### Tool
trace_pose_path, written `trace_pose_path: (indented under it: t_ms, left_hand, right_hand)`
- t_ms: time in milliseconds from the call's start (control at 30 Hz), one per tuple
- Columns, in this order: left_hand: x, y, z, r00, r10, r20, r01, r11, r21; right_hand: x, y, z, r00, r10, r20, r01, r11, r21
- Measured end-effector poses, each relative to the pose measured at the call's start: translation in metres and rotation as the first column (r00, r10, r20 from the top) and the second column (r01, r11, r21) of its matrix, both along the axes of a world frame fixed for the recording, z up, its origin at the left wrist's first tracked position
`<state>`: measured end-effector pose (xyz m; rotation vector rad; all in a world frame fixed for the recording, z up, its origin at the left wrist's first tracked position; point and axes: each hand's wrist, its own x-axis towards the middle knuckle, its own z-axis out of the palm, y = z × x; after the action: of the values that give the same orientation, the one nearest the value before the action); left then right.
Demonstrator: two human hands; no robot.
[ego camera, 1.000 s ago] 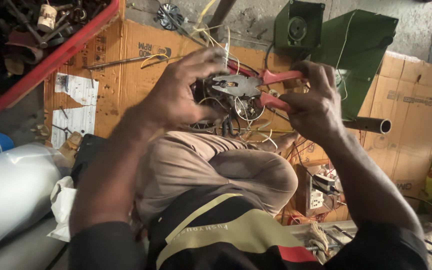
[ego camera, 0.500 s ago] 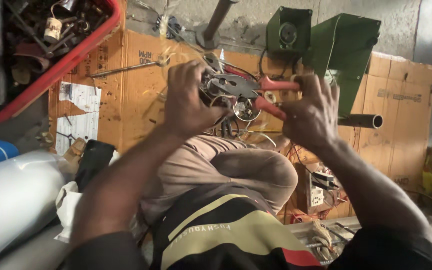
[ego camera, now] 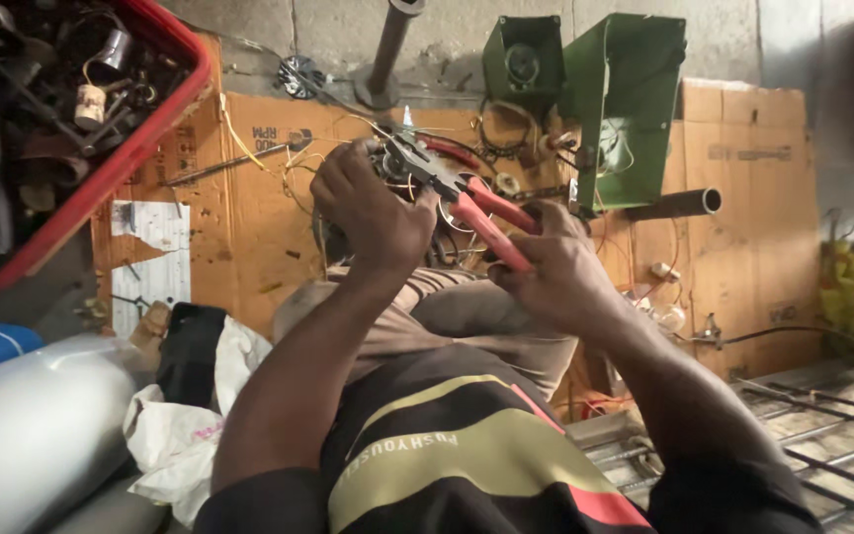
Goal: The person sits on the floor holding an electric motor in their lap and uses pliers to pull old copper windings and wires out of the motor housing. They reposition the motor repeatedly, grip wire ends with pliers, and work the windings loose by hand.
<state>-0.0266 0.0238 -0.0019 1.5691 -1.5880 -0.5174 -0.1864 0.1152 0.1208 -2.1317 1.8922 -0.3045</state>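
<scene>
My left hand (ego camera: 373, 213) grips a small motor with copper wire windings (ego camera: 392, 168), held over my knees. My right hand (ego camera: 555, 267) is closed around the red handles of a pair of pliers (ego camera: 476, 208). The pliers' metal jaws reach up and left onto the motor beside my left fingers. Thin wires (ego camera: 452, 232) loop out below the motor between the two hands. Most of the motor is hidden behind my left hand.
Flattened cardboard (ego camera: 249, 218) covers the floor ahead. A red crate (ego camera: 101, 168) of metal scrap sits at top left. Green metal housings (ego camera: 625, 109) and a grey pipe (ego camera: 679, 203) lie at top right. A white cylinder (ego camera: 22, 435) and rags (ego camera: 185, 425) are at lower left.
Both hands with the motor and pliers have shifted down and left in view. The right hand's fingers, spread before, now close around the plier handles, which point down-right.
</scene>
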Motion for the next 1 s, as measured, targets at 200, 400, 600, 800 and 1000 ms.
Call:
trace_pose_path:
  t_ms: [200,400,600,800,1000]
  left_hand:
    - [0.013,0.002,0.009,0.989,-0.115,-0.091,0.113,0.993,-0.028]
    - [0.055,0.029,0.012,0.898,-0.268,-0.349,0.219,0.960,-0.174]
    - [0.104,0.046,-0.046,0.847,0.126,-0.517,0.033,0.957,0.288]
    - [0.089,0.017,-0.088,0.948,-0.196,-0.252,0.218,0.974,0.063]
    - [0.066,-0.005,-0.091,0.723,-0.461,-0.515,0.482,0.870,-0.102]
  right_hand:
    - [-0.032,0.005,-0.013,0.727,-0.572,0.379,0.180,0.692,0.699]
    - [-0.070,0.029,-0.005,0.542,-0.604,0.584,0.112,0.741,0.662]
    - [-0.072,0.058,-0.035,0.192,-0.510,0.839,-0.089,0.842,0.532]
    - [-0.078,0.074,-0.079,0.200,-0.641,0.741,0.023,0.759,0.651]
    - [-0.102,0.074,-0.101,0.355,-0.628,0.692,-0.033,0.732,0.681]
